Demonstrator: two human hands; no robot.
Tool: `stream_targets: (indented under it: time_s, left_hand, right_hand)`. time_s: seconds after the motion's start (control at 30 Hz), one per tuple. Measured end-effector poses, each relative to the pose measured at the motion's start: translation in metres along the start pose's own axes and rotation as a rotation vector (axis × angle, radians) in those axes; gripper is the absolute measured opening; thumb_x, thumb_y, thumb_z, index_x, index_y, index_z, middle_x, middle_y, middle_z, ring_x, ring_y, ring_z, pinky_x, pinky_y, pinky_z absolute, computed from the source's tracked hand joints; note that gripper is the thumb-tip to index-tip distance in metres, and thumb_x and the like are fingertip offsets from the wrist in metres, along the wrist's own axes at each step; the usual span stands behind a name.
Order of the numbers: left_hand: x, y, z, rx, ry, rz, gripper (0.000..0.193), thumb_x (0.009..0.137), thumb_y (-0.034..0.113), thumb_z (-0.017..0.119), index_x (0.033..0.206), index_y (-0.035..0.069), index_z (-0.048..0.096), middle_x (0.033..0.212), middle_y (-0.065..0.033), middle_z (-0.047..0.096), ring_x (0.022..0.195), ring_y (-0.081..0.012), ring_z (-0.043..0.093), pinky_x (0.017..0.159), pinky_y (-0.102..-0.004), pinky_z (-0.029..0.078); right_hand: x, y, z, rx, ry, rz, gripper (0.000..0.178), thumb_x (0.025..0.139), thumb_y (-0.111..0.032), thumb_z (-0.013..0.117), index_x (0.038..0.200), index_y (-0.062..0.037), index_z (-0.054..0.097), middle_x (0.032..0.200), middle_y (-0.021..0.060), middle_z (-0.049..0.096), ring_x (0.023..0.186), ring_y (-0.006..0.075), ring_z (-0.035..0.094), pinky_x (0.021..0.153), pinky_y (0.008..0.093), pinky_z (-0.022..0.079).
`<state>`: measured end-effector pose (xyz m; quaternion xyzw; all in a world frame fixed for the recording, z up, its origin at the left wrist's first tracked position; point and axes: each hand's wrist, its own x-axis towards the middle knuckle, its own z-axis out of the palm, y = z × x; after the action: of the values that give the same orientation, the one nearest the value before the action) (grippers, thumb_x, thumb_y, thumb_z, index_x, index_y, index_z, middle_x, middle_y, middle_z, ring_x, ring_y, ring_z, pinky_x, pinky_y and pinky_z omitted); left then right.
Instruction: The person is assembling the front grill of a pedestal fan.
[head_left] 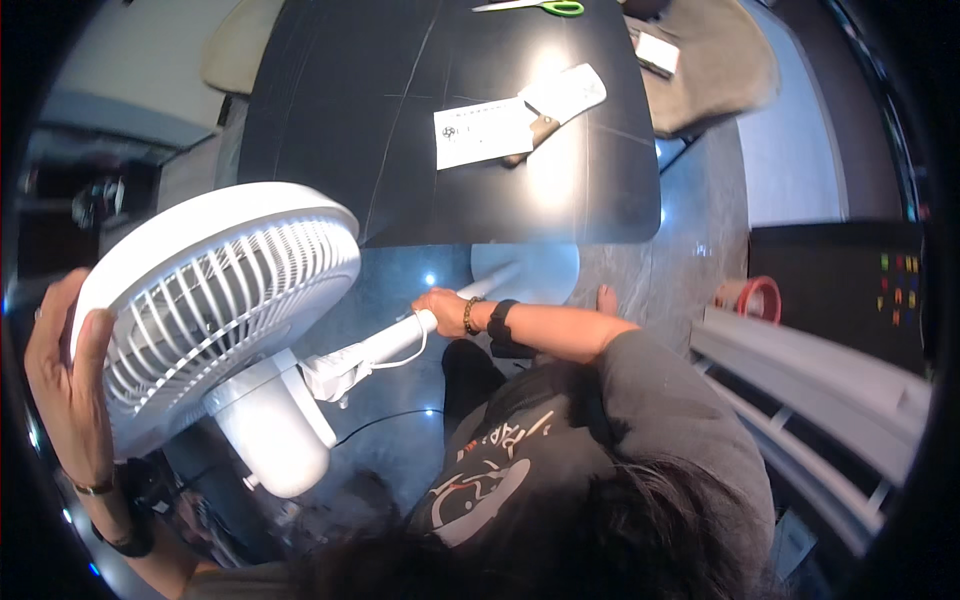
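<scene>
A white standing fan (pixel 270 270) leans across the left side of the head view, its round slatted cage tilted and its motor housing (pixel 280 440) facing me. My left hand (pixel 70 370) is closed on the cage's outer rim at the far left, thumb on the near side. Lower down the stand, my right hand (pixel 437 308) wraps around the white pole (pixel 385 343). A thin white cord loops beside the pole below the fan's neck. The pole runs on to a pale round base (pixel 550 270) on the floor, partly under the table edge.
Ahead stands a dark table (pixel 330 130) bearing a printed paper sheet (pixel 480 135), a white flat object (pixel 570 92) with a brown part, and green-handled scissors (pixel 560 8). Beige chairs (pixel 710 70) flank it. At right are pale rails (pixel 810 370) and a red round object (pixel 760 298).
</scene>
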<state>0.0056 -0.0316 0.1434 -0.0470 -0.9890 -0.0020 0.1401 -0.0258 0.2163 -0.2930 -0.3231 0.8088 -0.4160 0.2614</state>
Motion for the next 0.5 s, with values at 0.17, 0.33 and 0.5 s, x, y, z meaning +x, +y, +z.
stream_targets:
  time_s: [0.17,0.33,0.5]
  left_hand:
    - [0.016,0.005,0.017,-0.092,-0.075,-0.041,0.044,0.081,0.04,0.06,0.098,-0.001,0.058,0.082,-0.0105,0.058,0.077,-0.0185,0.06,0.068,-0.0294,0.047]
    - [0.029,0.032,0.01,-0.083,-0.062,0.069,0.045,0.08,0.043,0.061,0.095,0.001,0.06,0.074,-0.0105,0.06,0.066,-0.0183,0.062,0.062,-0.0295,0.05]
    - [0.044,0.05,-0.006,-0.101,-0.264,-0.026,0.054,0.082,0.051,0.054,0.106,0.004,0.055,0.087,-0.0108,0.058,0.078,-0.0184,0.059,0.068,-0.032,0.05]
  right_hand:
    - [0.007,0.009,0.001,0.016,-0.055,-0.041,0.025,0.059,0.006,0.058,0.078,-0.0095,0.057,0.083,0.0089,0.06,0.084,0.0335,0.053,0.077,0.0393,0.042]
    - [0.008,0.014,0.014,0.109,-0.029,-0.165,0.025,0.059,0.006,0.057,0.077,-0.011,0.057,0.08,0.0096,0.06,0.085,0.0326,0.055,0.078,0.0389,0.042]
    - [0.008,0.007,0.017,0.161,0.01,-0.25,0.017,0.065,-0.009,0.067,0.077,-0.0057,0.056,0.076,0.0139,0.059,0.076,0.0343,0.057,0.068,0.0389,0.046]
